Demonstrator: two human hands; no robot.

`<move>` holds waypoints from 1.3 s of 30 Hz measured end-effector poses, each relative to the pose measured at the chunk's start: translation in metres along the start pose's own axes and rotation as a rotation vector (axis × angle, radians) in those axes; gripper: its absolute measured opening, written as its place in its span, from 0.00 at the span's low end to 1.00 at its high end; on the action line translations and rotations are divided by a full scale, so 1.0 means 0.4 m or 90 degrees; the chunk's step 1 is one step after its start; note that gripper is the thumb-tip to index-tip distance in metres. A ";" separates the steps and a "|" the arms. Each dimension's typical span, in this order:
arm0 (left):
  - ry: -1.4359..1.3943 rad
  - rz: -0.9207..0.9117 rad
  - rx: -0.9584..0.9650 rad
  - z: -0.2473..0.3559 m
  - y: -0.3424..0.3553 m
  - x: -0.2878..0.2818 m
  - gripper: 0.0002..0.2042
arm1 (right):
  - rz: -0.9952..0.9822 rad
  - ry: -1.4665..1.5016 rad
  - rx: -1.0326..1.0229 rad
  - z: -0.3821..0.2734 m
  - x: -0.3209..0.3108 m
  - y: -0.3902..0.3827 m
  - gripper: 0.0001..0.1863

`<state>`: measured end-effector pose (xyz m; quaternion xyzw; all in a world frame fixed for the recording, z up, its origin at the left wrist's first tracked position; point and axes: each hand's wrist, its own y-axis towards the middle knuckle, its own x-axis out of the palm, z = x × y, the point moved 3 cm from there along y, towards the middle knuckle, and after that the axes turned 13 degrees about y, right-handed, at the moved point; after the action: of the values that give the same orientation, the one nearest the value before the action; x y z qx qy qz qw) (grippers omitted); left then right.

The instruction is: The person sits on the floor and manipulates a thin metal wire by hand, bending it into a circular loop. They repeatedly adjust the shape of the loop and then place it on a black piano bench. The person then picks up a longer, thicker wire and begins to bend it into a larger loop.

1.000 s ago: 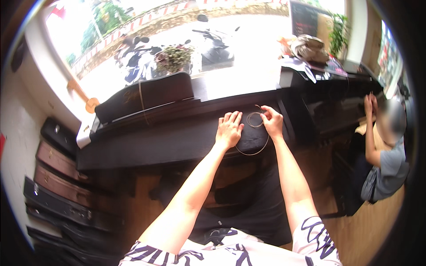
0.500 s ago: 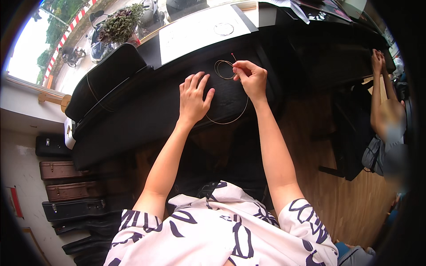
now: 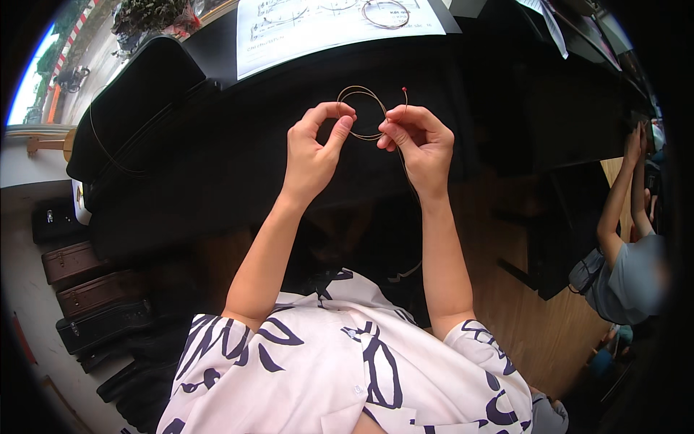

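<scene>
A thin metallic guitar string is wound into a loose coil above the black table. My left hand pinches the coil's left side between thumb and fingertips. With thumb and fingers closed, my right hand grips the coil's right side. A short end with a red tip sticks up above the right fingers. From that hand the string's long free tail hangs down beside my right forearm. Beyond my hands, a second coiled string lies on printed sheet music.
A black table spans the area before me, with a black padded panel at its left. Instrument cases are stacked at lower left. At the right, another person has arms stretched forward. A potted plant stands far left.
My left hand has gone from spread fingers near the table to pinching the coil. The coil is now held between both hands, its tail hanging lower. The view has shifted somewhat.
</scene>
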<state>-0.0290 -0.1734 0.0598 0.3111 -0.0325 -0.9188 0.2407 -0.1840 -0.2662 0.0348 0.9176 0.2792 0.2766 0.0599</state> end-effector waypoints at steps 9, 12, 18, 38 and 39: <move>-0.312 0.018 -0.098 -0.014 -0.173 -0.217 0.14 | -0.092 0.050 0.138 -0.014 0.174 -0.148 0.15; -0.216 0.016 -0.068 -0.021 -0.242 -0.288 0.14 | -0.135 -0.055 0.155 -0.028 0.233 -0.180 0.11; -0.149 0.018 -0.039 -0.064 -0.369 -0.360 0.15 | -0.247 -0.175 0.186 -0.020 0.387 -0.259 0.08; -0.300 0.274 0.052 -0.276 -0.778 -0.857 0.21 | -0.606 -0.555 -0.139 -0.343 0.769 -0.147 0.08; -0.319 0.288 0.058 -0.271 -0.804 -0.878 0.20 | -0.645 -0.566 -0.190 -0.345 0.816 -0.133 0.10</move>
<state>0.1415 0.2823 0.1006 0.0708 -0.1995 -0.8877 0.4089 -0.0586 -0.0497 0.2913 0.6820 0.5816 -0.1523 0.4164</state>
